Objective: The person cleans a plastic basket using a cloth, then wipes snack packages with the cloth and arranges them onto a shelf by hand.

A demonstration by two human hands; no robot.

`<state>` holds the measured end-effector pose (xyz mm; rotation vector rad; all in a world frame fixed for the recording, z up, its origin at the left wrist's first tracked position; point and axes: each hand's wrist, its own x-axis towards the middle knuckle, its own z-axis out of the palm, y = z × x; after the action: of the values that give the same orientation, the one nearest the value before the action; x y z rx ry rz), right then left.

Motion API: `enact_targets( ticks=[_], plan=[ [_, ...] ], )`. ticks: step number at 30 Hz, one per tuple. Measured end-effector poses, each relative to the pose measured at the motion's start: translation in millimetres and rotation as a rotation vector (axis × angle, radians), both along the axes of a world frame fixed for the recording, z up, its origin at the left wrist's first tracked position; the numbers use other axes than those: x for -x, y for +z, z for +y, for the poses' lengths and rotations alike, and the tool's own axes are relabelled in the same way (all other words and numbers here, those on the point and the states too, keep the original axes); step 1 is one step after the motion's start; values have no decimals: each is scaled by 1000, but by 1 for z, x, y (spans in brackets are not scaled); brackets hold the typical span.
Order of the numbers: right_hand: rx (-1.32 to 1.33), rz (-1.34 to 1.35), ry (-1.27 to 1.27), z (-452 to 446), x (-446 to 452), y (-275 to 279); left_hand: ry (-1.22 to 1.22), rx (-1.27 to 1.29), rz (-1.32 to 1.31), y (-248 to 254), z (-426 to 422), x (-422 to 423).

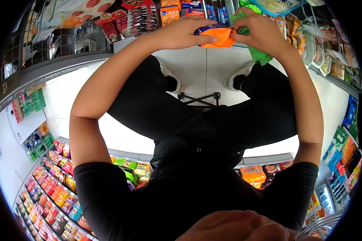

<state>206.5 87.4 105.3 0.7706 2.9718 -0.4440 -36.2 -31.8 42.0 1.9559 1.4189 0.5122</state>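
Note:
My left hand (180,33) is closed around one end of an orange snack packet (222,39) with a dark blue edge, thumb on the near side. At the packet's other end, the fingertips of my right hand (264,33) meet its orange side. A crumpled green cloth (259,55) is gripped in that same hand, part hanging below the palm and part showing above the fingers. Both hands are held at the front of a shelf of snacks. Just beyond the left hand stand orange packets (169,15), and blue slim packs (218,11) stand between the two hands.
Dark red packets (141,20) fill the shelf at left, beside a wire rack (64,46). White baskets (308,50) of bagged snacks are at right. I sit with knees apart above a pale tiled floor (205,74). Behind me are more snack shelves (52,188).

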Motion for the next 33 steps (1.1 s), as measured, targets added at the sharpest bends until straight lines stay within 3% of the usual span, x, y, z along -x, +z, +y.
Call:
enact_targets(
  ticks=[9,21,33],
  plan=[
    [24,10,31,3,0,-1,-36,429,-62,30,1,5],
    [-4,1,43,7,-6,-7,-164,-30,177,10,1,16],
    [-73,-37,59,4,-8,-9,-106,-125,500,20,-6,-3]
  ],
)
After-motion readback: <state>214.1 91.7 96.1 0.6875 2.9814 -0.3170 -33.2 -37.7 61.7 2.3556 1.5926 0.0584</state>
